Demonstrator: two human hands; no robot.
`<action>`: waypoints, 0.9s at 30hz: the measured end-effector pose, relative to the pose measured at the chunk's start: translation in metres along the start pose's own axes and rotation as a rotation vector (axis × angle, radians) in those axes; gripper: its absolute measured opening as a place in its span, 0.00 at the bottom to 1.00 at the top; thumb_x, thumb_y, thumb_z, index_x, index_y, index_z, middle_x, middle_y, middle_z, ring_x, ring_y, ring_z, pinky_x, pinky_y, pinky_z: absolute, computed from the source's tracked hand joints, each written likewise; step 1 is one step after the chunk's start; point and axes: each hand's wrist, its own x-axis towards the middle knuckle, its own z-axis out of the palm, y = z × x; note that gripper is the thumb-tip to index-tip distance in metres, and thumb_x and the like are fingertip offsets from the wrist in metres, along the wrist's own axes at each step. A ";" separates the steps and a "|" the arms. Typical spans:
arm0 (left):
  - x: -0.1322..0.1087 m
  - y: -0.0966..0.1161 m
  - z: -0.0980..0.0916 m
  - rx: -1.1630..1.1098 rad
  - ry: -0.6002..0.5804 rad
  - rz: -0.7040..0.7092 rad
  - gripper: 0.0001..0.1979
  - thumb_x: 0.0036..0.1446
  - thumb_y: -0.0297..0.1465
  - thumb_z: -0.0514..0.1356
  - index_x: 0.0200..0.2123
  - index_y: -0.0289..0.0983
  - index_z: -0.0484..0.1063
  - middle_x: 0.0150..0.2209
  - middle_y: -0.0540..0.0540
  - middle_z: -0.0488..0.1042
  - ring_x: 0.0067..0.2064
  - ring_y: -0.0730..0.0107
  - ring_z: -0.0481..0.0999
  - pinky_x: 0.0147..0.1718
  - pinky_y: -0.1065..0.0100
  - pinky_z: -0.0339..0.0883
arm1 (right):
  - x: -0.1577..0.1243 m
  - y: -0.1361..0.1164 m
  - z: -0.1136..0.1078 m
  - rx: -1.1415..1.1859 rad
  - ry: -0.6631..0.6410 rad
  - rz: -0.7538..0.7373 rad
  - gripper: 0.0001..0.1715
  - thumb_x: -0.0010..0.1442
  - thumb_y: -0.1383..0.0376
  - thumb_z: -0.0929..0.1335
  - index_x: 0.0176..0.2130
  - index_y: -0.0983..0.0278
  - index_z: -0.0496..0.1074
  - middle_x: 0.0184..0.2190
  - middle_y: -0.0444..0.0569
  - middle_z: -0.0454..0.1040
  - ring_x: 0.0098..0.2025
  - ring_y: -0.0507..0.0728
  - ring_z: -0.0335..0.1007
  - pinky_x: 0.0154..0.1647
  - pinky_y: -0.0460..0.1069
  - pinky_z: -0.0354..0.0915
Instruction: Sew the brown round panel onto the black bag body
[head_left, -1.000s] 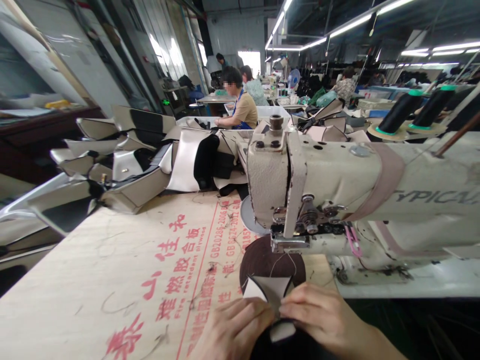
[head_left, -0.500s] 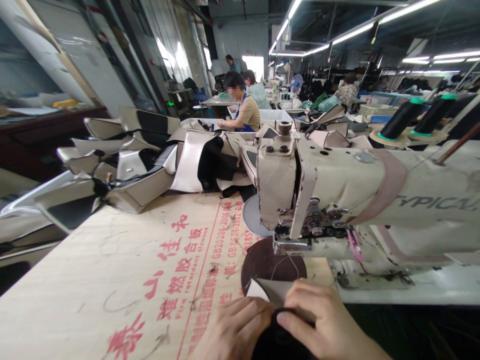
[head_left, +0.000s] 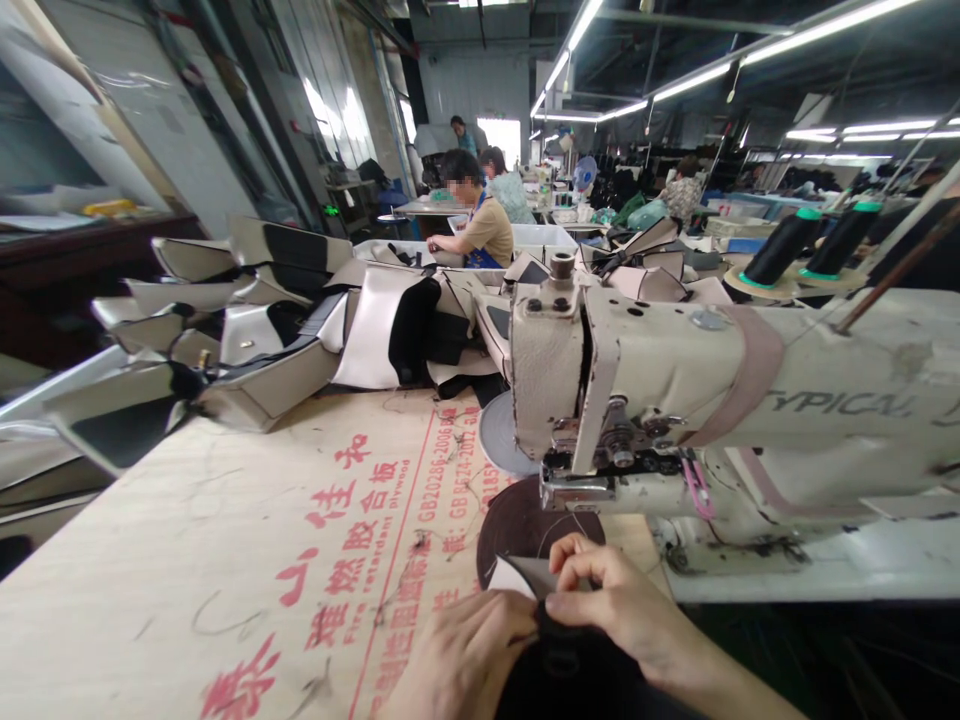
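A sewn piece with a black body (head_left: 581, 680) and a pale grey-beige flap (head_left: 514, 577) is held low in front of me, by the table's near edge. My left hand (head_left: 474, 640) is closed on its left side, with the fingertips partly hidden. Thumb and fingers of my right hand (head_left: 611, 600) pinch the upper edge from the right. Just beyond my hands lies a dark brown roll of strip (head_left: 508, 522), a loose thread across it. The sewing machine (head_left: 645, 370) stands past the roll, its head over the table and apart from the piece.
The plywood tabletop (head_left: 247, 510) bears red lettering and thread scraps. Beige-and-black sewn pieces (head_left: 270, 350) are heaped along its far side. A grey disc (head_left: 504, 435) lies beside the machine head. Black thread cones (head_left: 784, 248) stand behind the machine. Co-workers (head_left: 487, 235) sit farther back.
My right hand has shifted slightly left and up, its fingers lifting a little at the flap. More of the black body shows below. The view has shifted slightly.
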 end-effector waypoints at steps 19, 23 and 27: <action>0.010 0.001 -0.003 0.042 0.058 -0.017 0.09 0.60 0.25 0.52 0.40 0.39 0.70 0.31 0.50 0.76 0.31 0.74 0.74 0.30 0.75 0.66 | -0.045 -0.011 -0.029 -0.714 -0.043 -0.516 0.16 0.56 0.69 0.67 0.46 0.59 0.69 0.44 0.46 0.67 0.46 0.53 0.63 0.50 0.48 0.60; 0.013 0.003 -0.001 0.044 0.101 -0.018 0.08 0.59 0.24 0.53 0.39 0.38 0.70 0.31 0.50 0.76 0.31 0.75 0.74 0.30 0.76 0.65 | -0.040 -0.006 -0.034 -0.977 -0.080 -0.700 0.15 0.61 0.68 0.63 0.50 0.64 0.66 0.42 0.50 0.68 0.44 0.55 0.62 0.47 0.50 0.63; 0.013 0.005 0.000 0.043 0.104 -0.030 0.08 0.59 0.24 0.53 0.40 0.38 0.69 0.32 0.49 0.75 0.33 0.75 0.74 0.33 0.76 0.66 | -0.028 0.003 -0.029 -1.142 -0.076 -0.786 0.15 0.63 0.72 0.57 0.48 0.68 0.65 0.39 0.52 0.67 0.40 0.56 0.62 0.44 0.52 0.64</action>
